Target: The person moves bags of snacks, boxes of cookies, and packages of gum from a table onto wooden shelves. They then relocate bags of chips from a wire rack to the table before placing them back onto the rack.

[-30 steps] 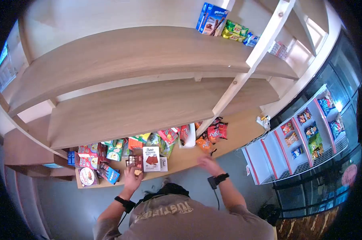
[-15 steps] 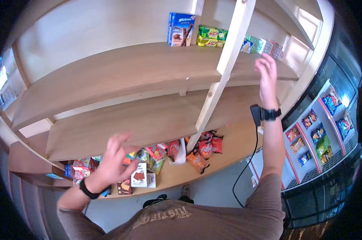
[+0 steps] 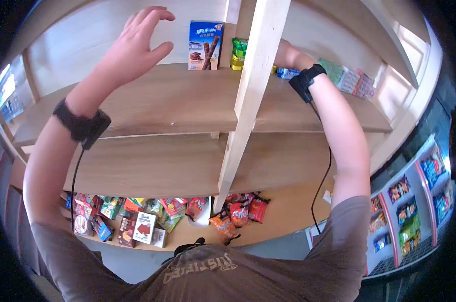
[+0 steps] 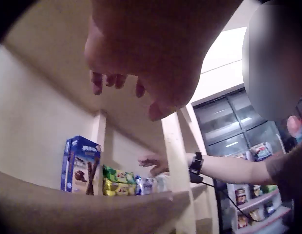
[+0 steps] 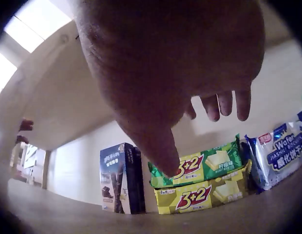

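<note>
Right hand [image 5: 170, 83] hovers over the 3+2 cracker packs [image 5: 202, 183], stacked far back on the top shelf [image 3: 187, 100] with labels facing out. Its grip is wide and empty. Left hand [image 3: 137, 43] is raised, fingers spread, holding nothing, left of the upright blue biscuit-stick box [image 3: 205, 44].

Two hands are counted, the left hand [image 3: 137, 43] and the right hand [image 3: 287, 54], and three wooden shelves [image 3: 152, 161] are seen, crossed by one upright post [image 3: 248, 100]. On the top shelf [image 3: 187, 100] two 3+2 packs are stacked, a green 3+2 pack [image 5: 202, 168] upon a yellow 3+2 pack [image 5: 204, 195]. Beside them one Wafer pack [image 5: 280, 153] and one blue box [image 5: 117, 178] are counted, while the many snack packs [image 3: 238, 214] on the bottom shelf [image 3: 293, 211] cannot be numbered.
</note>
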Demonstrator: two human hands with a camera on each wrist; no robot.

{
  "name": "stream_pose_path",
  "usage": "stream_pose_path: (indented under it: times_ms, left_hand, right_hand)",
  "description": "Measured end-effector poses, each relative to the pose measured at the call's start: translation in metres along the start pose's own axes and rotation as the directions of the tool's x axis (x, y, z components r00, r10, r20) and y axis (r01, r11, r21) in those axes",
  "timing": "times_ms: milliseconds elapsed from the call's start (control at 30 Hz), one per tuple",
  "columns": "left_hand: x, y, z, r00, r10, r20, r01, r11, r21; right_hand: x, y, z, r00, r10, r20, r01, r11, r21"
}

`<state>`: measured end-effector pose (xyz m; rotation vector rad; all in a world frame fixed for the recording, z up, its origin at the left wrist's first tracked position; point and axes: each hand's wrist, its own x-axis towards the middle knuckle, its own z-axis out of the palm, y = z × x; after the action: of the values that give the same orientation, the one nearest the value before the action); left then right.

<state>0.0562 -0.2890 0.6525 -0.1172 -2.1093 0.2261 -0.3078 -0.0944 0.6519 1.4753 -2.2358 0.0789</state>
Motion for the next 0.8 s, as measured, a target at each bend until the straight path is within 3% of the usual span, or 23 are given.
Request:
stream_pose_path:
  times_ms: [67, 133, 167, 300, 400, 500, 533, 600, 700, 800]
  left_hand:
    - [0.013, -0.011, 0.017, 0.997, -0.008, 0.078, 0.007, 1.000, 0.022]
    - [0.023, -0.020, 0.034, 0.994, -0.017, 0.104, 0.012, 0.999, 0.051]
    - [0.029, -0.022, 0.041, 0.991, -0.013, 0.131, 0.004, 0.998, 0.066]
    - [0.052, -0.030, 0.067, 0.982, -0.039, 0.187, 0.026, 0.997, 0.071]
    - [0.069, -0.039, 0.088, 0.975, -0.002, 0.222, -0.016, 0.997, 0.077]
    - [0.082, -0.045, 0.111, 0.956, -0.036, 0.293, 0.019, 0.998, 0.062]
    - [0.085, -0.048, 0.119, 0.956, -0.039, 0.291, 0.024, 0.998, 0.056]
    - [0.087, -0.053, 0.133, 0.949, -0.068, 0.307, 0.032, 0.992, 0.120]
    - [0.090, -0.049, 0.135, 0.904, -0.146, 0.401, 0.117, 0.988, 0.096]
    - [0.091, -0.051, 0.136, 0.941, -0.081, 0.330, 0.025, 0.985, 0.168]
  right_hand:
    - [0.008, -0.005, -0.002, 1.000, 0.004, -0.004, -0.004, 0.999, 0.053]
    - [0.016, -0.007, -0.004, 0.988, 0.004, 0.156, -0.044, 0.965, 0.257]
    - [0.013, -0.014, -0.006, 0.996, 0.022, 0.091, -0.038, 0.982, 0.183]
    - [0.037, 0.011, 0.010, 0.999, 0.019, 0.026, -0.023, 0.984, 0.175]
    - [0.036, 0.007, -0.004, 0.979, -0.041, 0.198, 0.047, 0.999, -0.023]
    - [0.027, 0.009, -0.005, 0.971, -0.120, 0.206, 0.132, 0.990, -0.044]
    - [0.029, 0.026, 0.005, 0.985, -0.152, 0.082, 0.139, 0.979, 0.150]
    - [0.025, 0.029, -0.001, 0.987, -0.158, -0.041, 0.163, 0.929, 0.333]
    - [-0.024, -0.034, -0.077, 0.988, -0.020, 0.150, -0.031, 0.944, 0.329]
    - [-0.032, -0.058, -0.087, 0.949, -0.057, 0.309, -0.022, 0.969, 0.247]
